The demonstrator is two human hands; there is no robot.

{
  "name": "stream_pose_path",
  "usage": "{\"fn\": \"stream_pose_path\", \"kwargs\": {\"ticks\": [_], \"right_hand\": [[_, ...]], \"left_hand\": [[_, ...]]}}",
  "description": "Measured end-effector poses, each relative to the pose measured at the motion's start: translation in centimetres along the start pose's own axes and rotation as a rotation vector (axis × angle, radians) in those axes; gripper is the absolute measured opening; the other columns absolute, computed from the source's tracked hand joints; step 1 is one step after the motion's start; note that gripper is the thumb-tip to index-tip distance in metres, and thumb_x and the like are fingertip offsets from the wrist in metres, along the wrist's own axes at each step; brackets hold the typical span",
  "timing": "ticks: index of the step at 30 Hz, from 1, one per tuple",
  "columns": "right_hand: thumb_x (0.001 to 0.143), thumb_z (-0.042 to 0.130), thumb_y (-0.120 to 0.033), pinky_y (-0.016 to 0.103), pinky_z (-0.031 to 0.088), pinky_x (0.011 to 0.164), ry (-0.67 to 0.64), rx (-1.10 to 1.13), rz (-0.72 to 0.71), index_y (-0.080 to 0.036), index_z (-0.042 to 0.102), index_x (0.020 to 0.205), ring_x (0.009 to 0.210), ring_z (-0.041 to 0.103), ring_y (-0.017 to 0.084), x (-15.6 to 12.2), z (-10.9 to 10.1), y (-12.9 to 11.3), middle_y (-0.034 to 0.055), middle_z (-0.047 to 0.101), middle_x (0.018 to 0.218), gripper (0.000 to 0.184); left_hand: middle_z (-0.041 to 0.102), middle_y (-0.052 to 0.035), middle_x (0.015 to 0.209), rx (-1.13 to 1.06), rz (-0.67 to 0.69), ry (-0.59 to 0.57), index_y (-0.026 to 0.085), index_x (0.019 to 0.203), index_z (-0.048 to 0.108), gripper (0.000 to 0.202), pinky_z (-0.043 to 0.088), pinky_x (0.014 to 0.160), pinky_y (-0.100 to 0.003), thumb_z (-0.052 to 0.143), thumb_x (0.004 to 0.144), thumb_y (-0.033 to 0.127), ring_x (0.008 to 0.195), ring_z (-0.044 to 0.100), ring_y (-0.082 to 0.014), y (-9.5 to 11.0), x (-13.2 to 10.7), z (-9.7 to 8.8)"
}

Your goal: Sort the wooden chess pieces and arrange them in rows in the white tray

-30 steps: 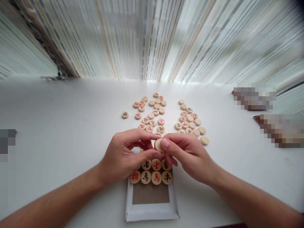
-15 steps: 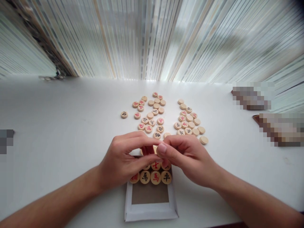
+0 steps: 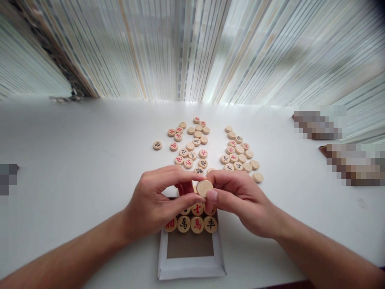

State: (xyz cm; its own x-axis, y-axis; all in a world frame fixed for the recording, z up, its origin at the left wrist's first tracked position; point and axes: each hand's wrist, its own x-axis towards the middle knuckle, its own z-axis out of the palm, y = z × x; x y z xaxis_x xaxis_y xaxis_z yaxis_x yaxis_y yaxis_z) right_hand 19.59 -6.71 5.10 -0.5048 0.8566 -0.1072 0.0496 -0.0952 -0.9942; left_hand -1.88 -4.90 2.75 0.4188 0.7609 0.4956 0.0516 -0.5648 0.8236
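A round wooden xiangqi piece [image 3: 205, 188], its blank face toward me, is held up over the near end of the scattered pieces. My left hand [image 3: 164, 190] grips its upper and lower edge between fingertips and thumb. From the other side, my right hand [image 3: 239, 200] pinches it at the right edge. Whether another piece sits behind it, I cannot tell. Below the hands lies a shallow white box [image 3: 192, 273]. Rows of pieces with red and black characters, such as a red-marked piece [image 3: 197, 224], lie face up in it, partly covered by my left hand.
Many loose pieces, some blank side up like this one [image 3: 240, 149], spread over the white table [image 3: 90, 160] beyond my hands. A striped curtain [image 3: 156, 48] hangs at the table's far edge. Blurred-out objects [image 3: 351, 164] lie at the right.
My right thumb has slid down and to the right, uncovering the blank face of the held piece. My left hand has barely moved.
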Motion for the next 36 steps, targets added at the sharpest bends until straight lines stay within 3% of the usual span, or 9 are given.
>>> {"fn": "stream_pose_path", "kwargs": {"ticks": [10, 20, 30, 33, 36], "right_hand": [[0.09, 0.079, -0.042, 0.025, 0.034, 0.053, 0.004, 0.004, -0.008, -0.017, 0.064, 0.081, 0.06, 0.045, 0.012, -0.03, 0.03, 0.17, -0.001, 0.056, 0.067, 0.03], [0.098, 0.067, -0.05, 0.024, 0.033, 0.051, 0.049, -0.06, -0.014, -0.016, 0.068, 0.072, 0.056, 0.044, 0.011, 0.05, -0.03, 0.26, 0.0017, 0.062, 0.062, 0.043], [0.091, 0.057, -0.019, 0.025, 0.037, 0.054, -0.007, 0.043, -0.046, -0.016, 0.071, 0.081, 0.06, 0.05, 0.013, -0.01, -0.4, 0.41, 0.0031, 0.069, 0.07, 0.018], [0.092, 0.06, -0.024, 0.026, 0.037, 0.054, 0.001, 0.043, -0.055, -0.016, 0.07, 0.081, 0.061, 0.05, 0.013, 0.03, -0.39, 0.41, 0.0034, 0.069, 0.071, 0.017], [0.098, 0.065, -0.038, 0.027, 0.038, 0.055, 0.026, -0.007, -0.058, -0.016, 0.068, 0.081, 0.061, 0.05, 0.013, -0.02, -0.28, 0.43, 0.0037, 0.067, 0.07, 0.028]], "left_hand": [[0.074, -0.001, 0.078, -0.015, -0.028, 0.004, 0.021, 0.109, 0.08, 0.022, 0.058, 0.068, -0.024, 0.083, 0.087, 0.018, 0.067, 0.067, -0.0131, 0.03, 0.07, -0.02], [0.072, -0.0005, 0.077, 0.053, 0.037, -0.022, 0.02, 0.109, 0.08, 0.021, 0.057, 0.068, -0.023, 0.082, 0.089, 0.015, 0.067, 0.066, -0.0123, 0.16, 0.09, -0.07], [0.074, -0.0014, 0.077, 0.043, 0.023, 0.0, 0.021, 0.109, 0.081, 0.019, 0.058, 0.068, -0.023, 0.082, 0.09, 0.021, 0.066, 0.067, -0.0127, 0.17, 0.19, -0.14], [0.075, -0.0021, 0.077, 0.035, 0.031, 0.014, 0.019, 0.109, 0.081, 0.019, 0.059, 0.066, -0.023, 0.082, 0.089, 0.02, 0.065, 0.067, -0.0123, 0.13, 0.23, -0.14], [0.076, -0.0029, 0.079, 0.018, 0.036, 0.03, 0.018, 0.109, 0.081, 0.022, 0.059, 0.067, -0.023, 0.084, 0.087, 0.017, 0.065, 0.067, -0.012, 0.04, 0.25, -0.12]]}}
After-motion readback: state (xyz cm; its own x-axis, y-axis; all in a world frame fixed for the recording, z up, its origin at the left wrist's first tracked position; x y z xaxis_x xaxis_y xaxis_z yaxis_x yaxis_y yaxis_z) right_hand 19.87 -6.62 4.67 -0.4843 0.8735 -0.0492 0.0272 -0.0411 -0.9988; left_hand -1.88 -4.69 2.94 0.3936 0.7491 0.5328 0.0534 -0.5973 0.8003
